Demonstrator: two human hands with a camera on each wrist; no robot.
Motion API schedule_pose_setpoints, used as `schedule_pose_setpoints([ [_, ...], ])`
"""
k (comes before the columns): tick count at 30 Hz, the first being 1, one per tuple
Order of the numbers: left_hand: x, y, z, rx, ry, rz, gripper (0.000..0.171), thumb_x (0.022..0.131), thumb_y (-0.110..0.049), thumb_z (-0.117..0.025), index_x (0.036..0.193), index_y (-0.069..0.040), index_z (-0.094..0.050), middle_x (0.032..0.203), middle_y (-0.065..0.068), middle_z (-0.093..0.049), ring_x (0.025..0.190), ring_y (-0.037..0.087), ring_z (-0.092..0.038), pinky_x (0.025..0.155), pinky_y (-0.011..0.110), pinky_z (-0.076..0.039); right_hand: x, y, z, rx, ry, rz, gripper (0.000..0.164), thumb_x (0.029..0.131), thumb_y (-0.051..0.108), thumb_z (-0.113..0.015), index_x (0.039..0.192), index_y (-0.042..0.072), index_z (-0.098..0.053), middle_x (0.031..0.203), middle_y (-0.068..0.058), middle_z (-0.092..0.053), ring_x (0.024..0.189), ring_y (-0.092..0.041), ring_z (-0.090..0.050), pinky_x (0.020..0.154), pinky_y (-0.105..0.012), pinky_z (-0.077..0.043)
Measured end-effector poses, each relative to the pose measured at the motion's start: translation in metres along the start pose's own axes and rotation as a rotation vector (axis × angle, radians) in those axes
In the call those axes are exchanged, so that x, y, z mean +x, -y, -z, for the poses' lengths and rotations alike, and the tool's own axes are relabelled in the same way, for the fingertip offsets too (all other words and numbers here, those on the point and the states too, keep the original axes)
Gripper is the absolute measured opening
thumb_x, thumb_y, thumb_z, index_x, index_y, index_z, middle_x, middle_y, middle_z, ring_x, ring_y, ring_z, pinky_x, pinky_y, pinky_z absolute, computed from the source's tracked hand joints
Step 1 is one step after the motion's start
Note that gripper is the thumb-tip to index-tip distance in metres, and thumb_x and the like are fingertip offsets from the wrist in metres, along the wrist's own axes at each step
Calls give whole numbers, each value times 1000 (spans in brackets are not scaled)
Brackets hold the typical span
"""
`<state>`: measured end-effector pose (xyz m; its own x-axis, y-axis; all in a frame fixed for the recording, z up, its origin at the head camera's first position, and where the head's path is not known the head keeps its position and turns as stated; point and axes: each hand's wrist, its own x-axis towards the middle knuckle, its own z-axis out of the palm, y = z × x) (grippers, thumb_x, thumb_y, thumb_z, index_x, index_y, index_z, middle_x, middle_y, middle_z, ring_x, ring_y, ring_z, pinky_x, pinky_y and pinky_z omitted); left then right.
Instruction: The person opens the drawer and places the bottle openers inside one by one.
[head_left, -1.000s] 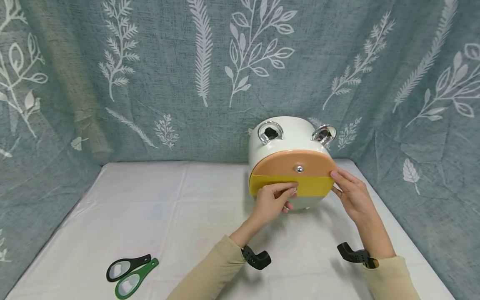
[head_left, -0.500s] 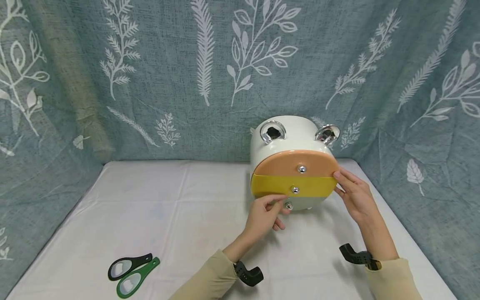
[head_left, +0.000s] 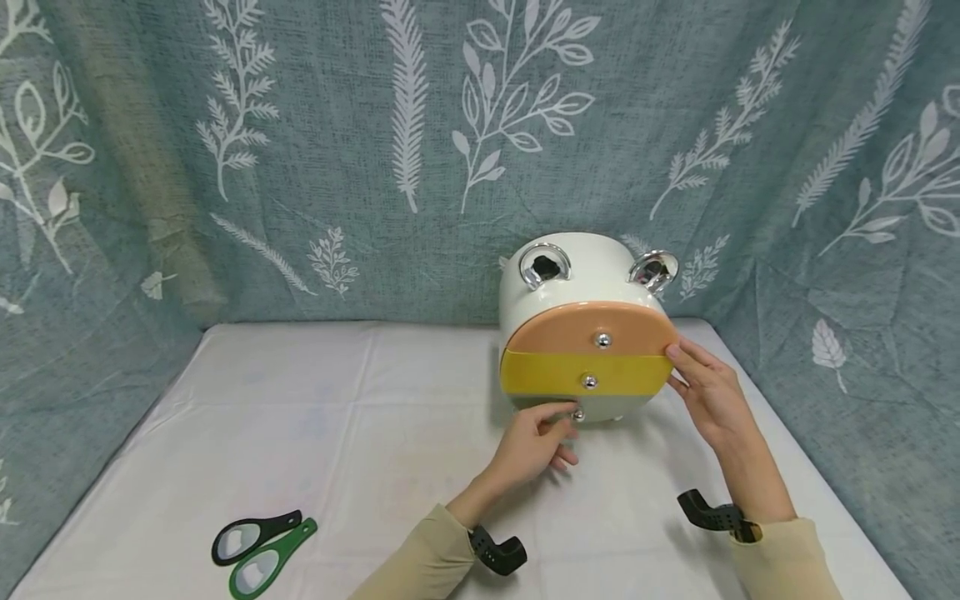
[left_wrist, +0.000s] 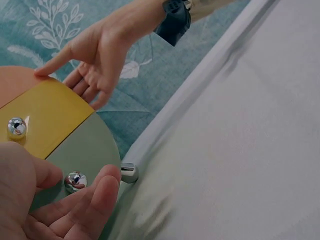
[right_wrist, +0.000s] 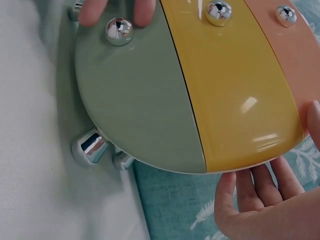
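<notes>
A small rounded drawer cabinet (head_left: 577, 267) has an orange top drawer (head_left: 555, 329), a yellow middle drawer (head_left: 540, 373) and a green bottom drawer (right_wrist: 135, 100). All three drawer fronts sit flush. My left hand (head_left: 525, 446) is at the bottom drawer, fingers apart on either side of its silver knob (left_wrist: 75, 182); a gap shows between them and the knob. My right hand (head_left: 708, 396) holds the cabinet's right edge, thumb on the front and fingers behind the rim. Silver knobs also mark the yellow drawer (left_wrist: 55, 115) and the orange one.
Two magnifying glasses, one black (head_left: 238, 537) and one green (head_left: 258, 571), lie at the front left of the white-covered table (head_left: 300, 433). Leaf-patterned teal cloth (head_left: 322, 167) hangs behind and at both sides. Chrome rings (head_left: 546, 265) stand on the cabinet's top.
My left hand has moved down from the yellow drawer's knob to the green drawer's knob. My right hand keeps its place at the cabinet's edge.
</notes>
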<state>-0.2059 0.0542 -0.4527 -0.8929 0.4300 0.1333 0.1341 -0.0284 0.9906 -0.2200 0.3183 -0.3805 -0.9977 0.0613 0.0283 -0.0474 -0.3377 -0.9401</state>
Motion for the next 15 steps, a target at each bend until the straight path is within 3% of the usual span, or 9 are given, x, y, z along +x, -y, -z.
schedule_pose_setpoints([
  [7,0,-8,-5,-58,-19,-9,30,102,0,-50,130,4,-60,105,21,-67,78,48,-67,65,55,-56,0,-1,0,-7,-5,-6,28,95,12,-67,123,14,-71,124,4,-63,117,-10,-54,95,-28,-43],
  [15,8,10,-9,-117,-57,-20,27,102,-2,-51,125,0,-64,106,24,-65,75,39,-70,61,43,-59,1,-1,-1,-15,-21,-8,28,95,14,-68,123,14,-70,124,4,-63,119,-10,-53,96,-30,-42],
])
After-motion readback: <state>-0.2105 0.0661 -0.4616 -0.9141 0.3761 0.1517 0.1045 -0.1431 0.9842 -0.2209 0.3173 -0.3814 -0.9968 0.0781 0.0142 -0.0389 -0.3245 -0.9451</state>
